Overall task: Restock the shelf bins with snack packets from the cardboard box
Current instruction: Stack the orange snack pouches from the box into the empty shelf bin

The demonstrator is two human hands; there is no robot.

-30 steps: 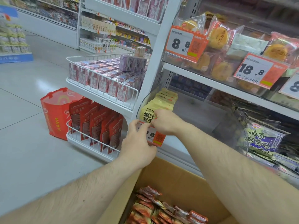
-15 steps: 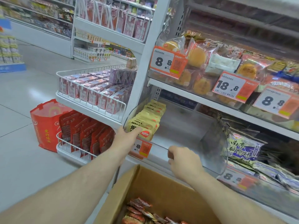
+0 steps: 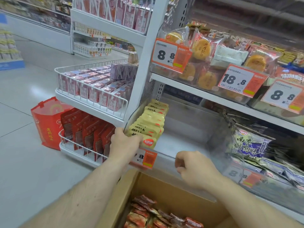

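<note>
A clear shelf bin (image 3: pixel 189 140) on the lower shelf holds a row of yellow snack packets (image 3: pixel 153 119) along its left side; the remainder of the bin floor is bare. My left hand (image 3: pixel 125 143) grips the bin's front-left corner, thumb lying across the foremost yellow packet. My right hand (image 3: pixel 194 168) has its fingers curled over the bin's front edge, to the right of the orange price tag (image 3: pixel 145 157). Below both hands is the open cardboard box (image 3: pixel 164 186) with several red snack packets (image 3: pixel 156 216) inside.
White wire racks at left carry pink boxes (image 3: pixel 92 86) and red pouches (image 3: pixel 88 129); a red bag (image 3: pixel 47 122) stands on the floor. The upper shelf (image 3: pixel 197 89) holds wrapped pastries. Dark printed packets (image 3: pixel 250 143) fill the neighbouring bin at right.
My right hand left the yellow packets and moved down and right to the bin's front edge. My left hand rose from the price tag to the bin's front-left corner.
</note>
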